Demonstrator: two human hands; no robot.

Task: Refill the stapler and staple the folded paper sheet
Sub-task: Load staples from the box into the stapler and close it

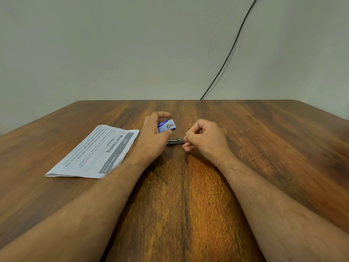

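My left hand [153,134] grips a small blue and white staple box [167,126] between thumb and fingers, just above the table. A metal stapler [175,140] lies flat on the wood between my two hands, mostly hidden by them. My right hand [203,138] is curled, its fingertips pinching at the stapler's right end. Whether it holds staples I cannot tell. The folded paper sheet [94,152], printed with "Mirror Cleaning", lies flat to the left of my left forearm.
The wooden table [264,148] stretches wide on all sides. Its far edge meets a plain wall, where a black cable [229,53] runs down behind the table.
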